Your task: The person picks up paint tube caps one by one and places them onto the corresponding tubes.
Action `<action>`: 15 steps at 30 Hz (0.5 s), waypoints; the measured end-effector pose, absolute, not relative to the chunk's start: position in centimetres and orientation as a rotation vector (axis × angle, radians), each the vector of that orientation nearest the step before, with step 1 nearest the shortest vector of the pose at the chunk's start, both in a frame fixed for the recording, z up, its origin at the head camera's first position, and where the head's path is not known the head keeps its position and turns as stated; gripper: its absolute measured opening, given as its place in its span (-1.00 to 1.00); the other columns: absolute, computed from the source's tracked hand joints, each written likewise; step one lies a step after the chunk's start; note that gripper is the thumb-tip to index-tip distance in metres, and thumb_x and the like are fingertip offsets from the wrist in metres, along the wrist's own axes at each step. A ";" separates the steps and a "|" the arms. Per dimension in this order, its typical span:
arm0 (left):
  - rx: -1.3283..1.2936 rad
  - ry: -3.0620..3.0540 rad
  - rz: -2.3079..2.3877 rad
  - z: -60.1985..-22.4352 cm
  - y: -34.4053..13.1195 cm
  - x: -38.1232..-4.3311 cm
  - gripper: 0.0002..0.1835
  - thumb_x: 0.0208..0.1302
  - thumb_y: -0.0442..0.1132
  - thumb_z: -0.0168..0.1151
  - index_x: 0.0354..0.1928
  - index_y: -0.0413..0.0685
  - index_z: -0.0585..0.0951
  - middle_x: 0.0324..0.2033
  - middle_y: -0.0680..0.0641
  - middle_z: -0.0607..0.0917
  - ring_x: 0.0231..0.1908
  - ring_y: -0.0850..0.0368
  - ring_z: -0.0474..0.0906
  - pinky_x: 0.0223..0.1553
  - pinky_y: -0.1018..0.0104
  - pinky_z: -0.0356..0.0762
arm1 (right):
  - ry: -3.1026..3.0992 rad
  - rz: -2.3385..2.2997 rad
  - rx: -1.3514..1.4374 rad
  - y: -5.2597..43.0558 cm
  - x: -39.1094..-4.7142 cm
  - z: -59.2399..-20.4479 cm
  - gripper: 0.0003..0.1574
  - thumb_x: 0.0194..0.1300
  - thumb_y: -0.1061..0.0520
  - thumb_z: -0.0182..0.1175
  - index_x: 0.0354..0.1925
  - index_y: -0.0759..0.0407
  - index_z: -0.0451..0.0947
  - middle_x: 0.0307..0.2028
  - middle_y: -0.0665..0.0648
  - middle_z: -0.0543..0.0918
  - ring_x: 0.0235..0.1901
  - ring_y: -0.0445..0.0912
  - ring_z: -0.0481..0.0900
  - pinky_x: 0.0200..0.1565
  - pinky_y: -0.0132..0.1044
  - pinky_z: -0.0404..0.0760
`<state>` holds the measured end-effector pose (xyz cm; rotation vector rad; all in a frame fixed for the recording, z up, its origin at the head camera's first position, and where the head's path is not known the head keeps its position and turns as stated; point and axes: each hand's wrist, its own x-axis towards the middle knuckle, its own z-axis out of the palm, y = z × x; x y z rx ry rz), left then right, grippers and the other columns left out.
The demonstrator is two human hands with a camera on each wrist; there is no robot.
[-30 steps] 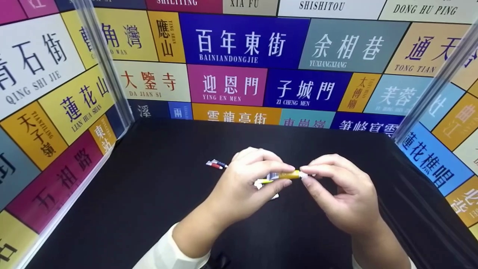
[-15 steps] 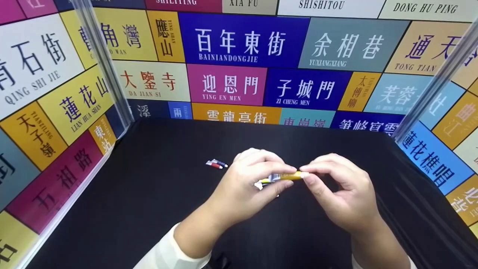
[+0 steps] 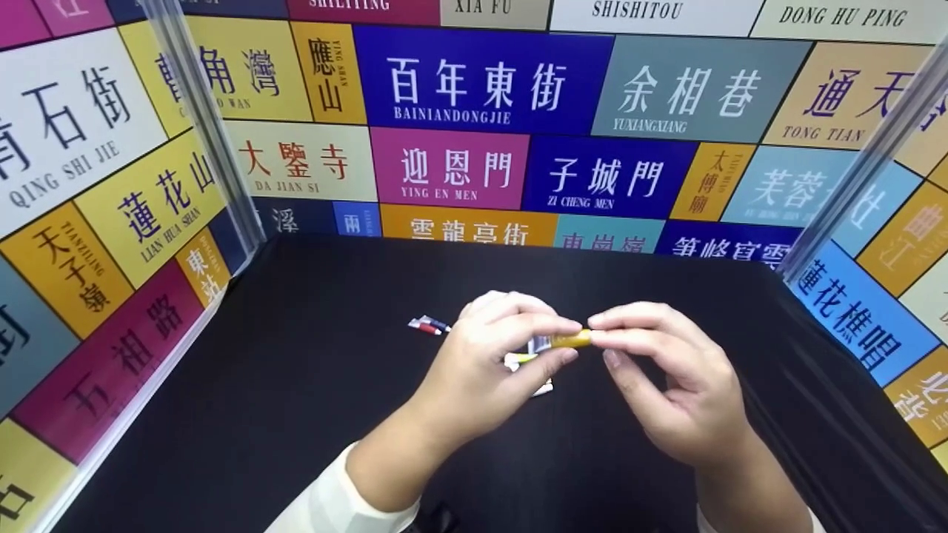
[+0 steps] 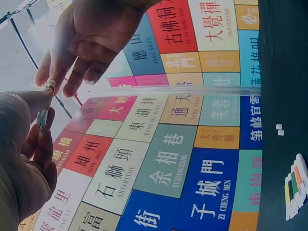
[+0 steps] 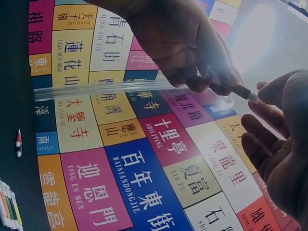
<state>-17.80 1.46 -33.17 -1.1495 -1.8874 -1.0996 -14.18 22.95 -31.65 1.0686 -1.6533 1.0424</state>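
Between thumb and fingers, my left hand (image 3: 492, 363) pinches a small yellow paint tube (image 3: 569, 340) above the black table. The tube lies sideways, its white cap (image 5: 253, 97) pointing toward my right hand (image 3: 678, 381). Fingertips of the right hand touch the cap end, while the thumb stands apart just below it. In the left wrist view the tube (image 4: 43, 118) shows edge-on between the left fingers. A row of white tubes (image 4: 295, 187) with yellow, dark, green and orange bands lies on the table, mostly hidden behind the left hand in the head view.
A red tube (image 3: 426, 326) and a dark blue tube (image 3: 438, 323) lie together left of the hands. Two small white pieces (image 4: 280, 130) rest on the table near the row. Printed sign panels (image 3: 485, 81) wall the black-covered table (image 3: 333, 296) at the back and sides.
The right thumb and fingers were closed on the cap half a second ago; the thumb has now come away from it. The left hand keeps its pinch on the tube and has barely moved.
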 end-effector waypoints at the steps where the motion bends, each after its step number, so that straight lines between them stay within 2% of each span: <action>1: -1.148 -1.887 -1.101 -33.2 1.5 -17.8 -0.77 0.38 -0.05 0.49 0.02 0.14 0.84 -0.09 0.15 0.82 0.01 0.23 0.67 0.15 0.29 0.56 | -1.659 1.040 1.074 23.0 -14.2 -31.7 -0.89 0.34 0.38 0.34 -0.21 0.44 0.78 -0.19 0.35 0.78 -0.08 0.00 0.73 0.13 -0.41 0.64; 6: -1.152 -1.890 -1.114 -33.2 1.5 -17.8 -0.75 0.38 -0.03 0.49 0.03 0.14 0.84 -0.10 0.15 0.82 0.00 0.23 0.66 0.15 0.29 0.55 | -1.711 1.045 1.028 23.2 -14.2 -31.8 -0.86 0.28 0.39 0.38 -0.17 0.42 0.78 -0.25 0.30 0.76 -0.13 -0.04 0.69 0.09 -0.44 0.62; 15: -1.177 -1.902 -1.156 -33.3 1.5 -17.6 -0.74 0.33 -0.08 0.54 0.03 0.12 0.84 -0.07 0.13 0.83 0.03 0.22 0.66 0.20 0.30 0.54 | -1.738 1.063 0.973 23.3 -14.3 -32.0 -0.78 0.39 0.19 0.45 -0.21 0.39 0.79 -0.34 0.27 0.74 -0.18 -0.09 0.67 0.04 -0.46 0.62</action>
